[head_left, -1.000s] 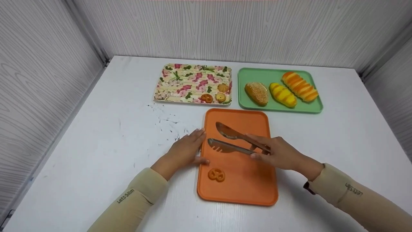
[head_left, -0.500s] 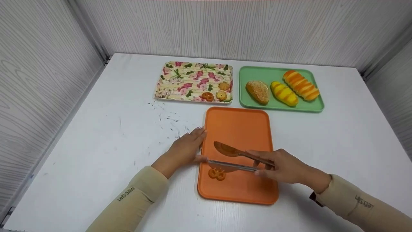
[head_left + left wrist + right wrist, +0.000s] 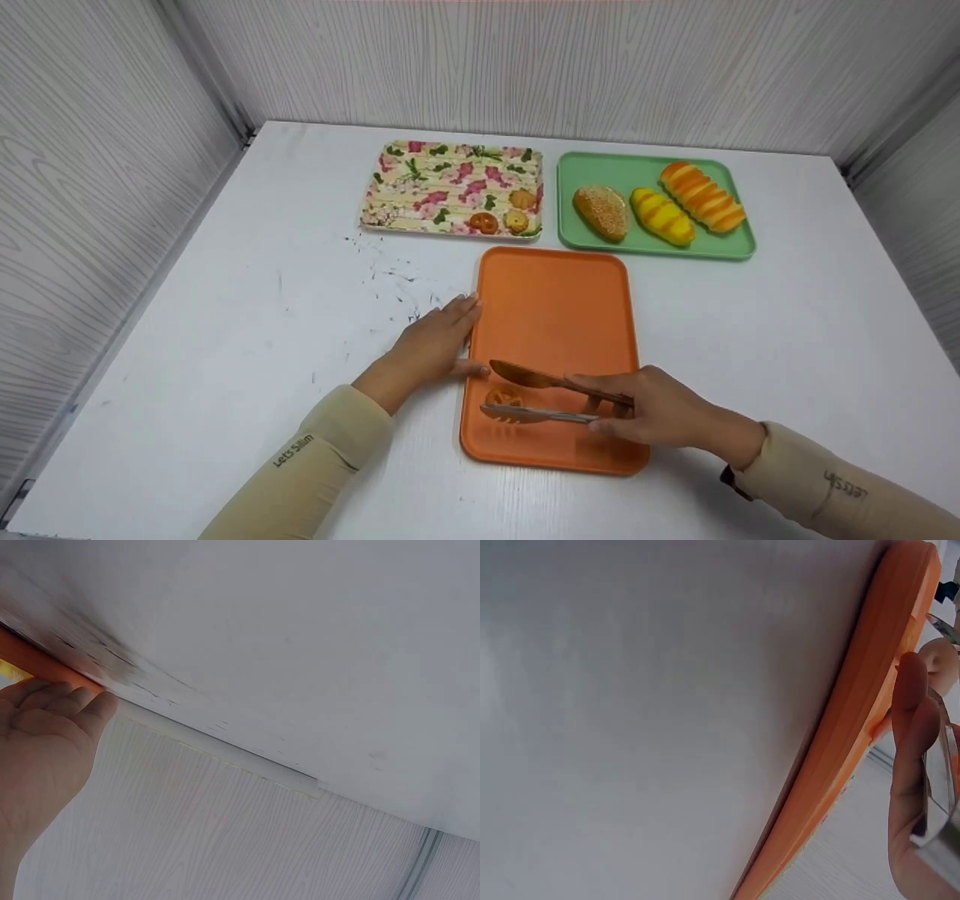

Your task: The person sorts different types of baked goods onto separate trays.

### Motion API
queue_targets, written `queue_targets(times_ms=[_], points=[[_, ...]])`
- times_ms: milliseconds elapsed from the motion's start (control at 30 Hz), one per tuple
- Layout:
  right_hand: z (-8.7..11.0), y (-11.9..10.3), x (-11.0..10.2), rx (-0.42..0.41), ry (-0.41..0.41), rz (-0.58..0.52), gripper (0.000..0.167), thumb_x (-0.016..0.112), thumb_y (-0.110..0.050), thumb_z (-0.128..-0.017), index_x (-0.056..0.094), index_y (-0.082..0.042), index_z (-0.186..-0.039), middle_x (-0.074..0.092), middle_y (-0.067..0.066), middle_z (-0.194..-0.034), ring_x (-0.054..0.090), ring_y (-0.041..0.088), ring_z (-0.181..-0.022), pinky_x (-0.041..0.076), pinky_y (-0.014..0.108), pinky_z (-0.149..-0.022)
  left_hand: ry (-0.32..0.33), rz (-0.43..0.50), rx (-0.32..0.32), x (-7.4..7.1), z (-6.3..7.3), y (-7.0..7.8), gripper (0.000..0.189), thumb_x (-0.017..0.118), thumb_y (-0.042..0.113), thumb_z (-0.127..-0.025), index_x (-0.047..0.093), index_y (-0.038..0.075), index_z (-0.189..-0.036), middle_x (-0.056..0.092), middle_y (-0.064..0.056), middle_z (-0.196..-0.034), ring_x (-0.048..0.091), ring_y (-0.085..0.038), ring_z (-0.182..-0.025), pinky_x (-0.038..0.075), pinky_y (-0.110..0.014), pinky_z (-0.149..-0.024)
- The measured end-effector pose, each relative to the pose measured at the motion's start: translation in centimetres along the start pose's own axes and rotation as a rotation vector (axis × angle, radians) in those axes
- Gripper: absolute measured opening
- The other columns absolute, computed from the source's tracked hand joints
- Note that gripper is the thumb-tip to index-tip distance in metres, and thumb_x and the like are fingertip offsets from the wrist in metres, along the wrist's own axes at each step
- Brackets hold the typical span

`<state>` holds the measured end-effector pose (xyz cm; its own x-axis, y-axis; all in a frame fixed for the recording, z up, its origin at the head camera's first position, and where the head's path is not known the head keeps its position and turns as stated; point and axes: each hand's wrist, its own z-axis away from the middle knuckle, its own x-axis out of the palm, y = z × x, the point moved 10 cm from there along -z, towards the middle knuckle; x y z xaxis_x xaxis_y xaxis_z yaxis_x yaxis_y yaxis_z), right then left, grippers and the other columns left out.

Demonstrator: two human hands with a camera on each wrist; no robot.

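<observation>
My right hand (image 3: 660, 409) holds a pair of metal serving tongs (image 3: 525, 375), thumb on one arm and fingers on the other, with the arms spread apart. A pretzel-shaped cookie (image 3: 504, 396) on the orange tray (image 3: 555, 315) shows between the two tong heads, partly covered by the lower one. At the tray's left rim lies my left hand (image 3: 431, 349), fingers extended along the edge and thumb over the rim. In the left wrist view, the left fingertips are against the orange tray side (image 3: 52, 667). The right wrist view catches the right fingers (image 3: 909, 690) beside the tray wall (image 3: 855, 705).
Behind the orange tray stands a floral tray (image 3: 450, 187) with another pretzel cookie (image 3: 484, 223) and two round cookies (image 3: 516, 220). To its right, a green tray (image 3: 637, 169) bears a seeded bread (image 3: 602, 213), a yellow bread (image 3: 663, 216) and a striped loaf (image 3: 702, 196). Panel walls surround the white table (image 3: 300, 300).
The right hand has brought the spread tongs down the orange tray toward me, so the pretzel cookie now lies between their heads. My left hand stays at the tray's edge.
</observation>
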<state>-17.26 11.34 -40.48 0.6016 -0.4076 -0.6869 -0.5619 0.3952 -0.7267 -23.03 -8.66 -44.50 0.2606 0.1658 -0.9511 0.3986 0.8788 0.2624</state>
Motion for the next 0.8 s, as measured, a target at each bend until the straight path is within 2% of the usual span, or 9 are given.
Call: queue_targets(times_ms=[267, 400, 800], points=[[-0.19, -0.2, 0.06, -0.007, 0.025, 0.031, 0.055, 0.071, -0.029, -0.087, 0.054, -0.015, -0.137, 0.071, -0.006, -0.1, 0.036, 0.001, -0.049, 0.032, 0.017, -0.045, -0.014, -0.004, -0.013, 0.02, -0.1, -0.08, 0.096, 0.063, 0.057, -0.082, 0.022, 0.005, -0.152, 0.017, -0.009, -0.157, 0.013, -0.023, -0.143, 0.021, -0.041, -0.112], [-0.31, -0.39, -0.04, -0.007, 0.029, 0.041, 0.053, 0.072, -0.026, -0.086, 0.055, -0.016, -0.136, 0.071, -0.004, -0.101, 0.037, 0.001, -0.05, 0.033, 0.017, -0.045, -0.02, 0.003, -0.024, 0.08, -0.15, -0.19, 0.096, 0.064, 0.056, -0.082, 0.021, 0.006, -0.152, 0.017, -0.009, -0.157, 0.014, -0.023, -0.143, 0.021, -0.041, -0.113], [-0.45, -0.15, -0.16, 0.008, 0.001, 0.023, 0.045, 0.064, -0.028, -0.092, 0.056, -0.02, -0.136, 0.066, -0.012, -0.08, 0.041, 0.003, -0.051, 0.034, 0.018, -0.045, 0.006, 0.005, -0.003, -0.16, 0.07, 0.0, 0.095, 0.065, 0.055, -0.082, 0.023, 0.004, -0.151, 0.019, -0.011, -0.156, 0.016, -0.024, -0.143, 0.023, -0.042, -0.112]])
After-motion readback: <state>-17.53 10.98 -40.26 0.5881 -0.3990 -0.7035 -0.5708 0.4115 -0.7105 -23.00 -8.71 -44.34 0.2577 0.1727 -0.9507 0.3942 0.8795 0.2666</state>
